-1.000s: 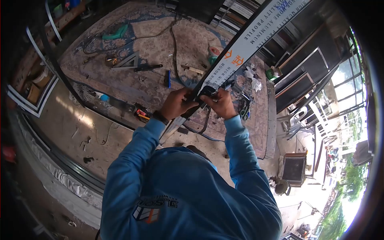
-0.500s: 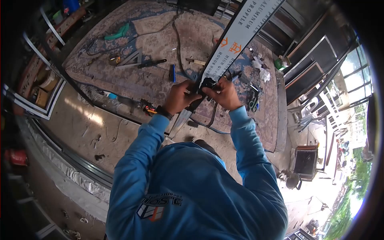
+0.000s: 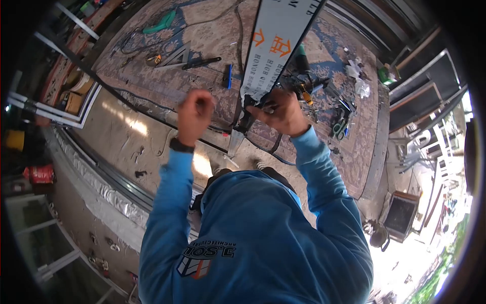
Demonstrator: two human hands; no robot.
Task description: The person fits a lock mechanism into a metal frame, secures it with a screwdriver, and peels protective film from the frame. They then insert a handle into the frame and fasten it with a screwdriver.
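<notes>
A long aluminum profile (image 3: 271, 48), covered in white printed film with orange logos, runs from the top of the head view down to my hands. Its near end is dark, with the film's edge ragged there. My right hand (image 3: 284, 112) grips this end, thumb in front and fingers partly hidden behind. Off to the left, apart from the profile, my left hand (image 3: 195, 117) is raised with its fingers curled in; whatever they may hold is hidden. Below the profile's end, a pale metal piece (image 3: 235, 143) points down to the floor.
A patterned carpet (image 3: 167, 91) bears a blue pen-like item (image 3: 229, 76), a tape measure (image 3: 153, 59), a triangular square (image 3: 177, 55), a green tool (image 3: 161, 23) and green-handled scissors (image 3: 339, 129). A drill-like tool (image 3: 302, 61) lies right of the profile. Framed panels (image 3: 422, 101) lean at right.
My left hand has come off the profile's end and moved left, fingers curled. My right hand stays at that end. The view has shifted, and the profile appears more upright.
</notes>
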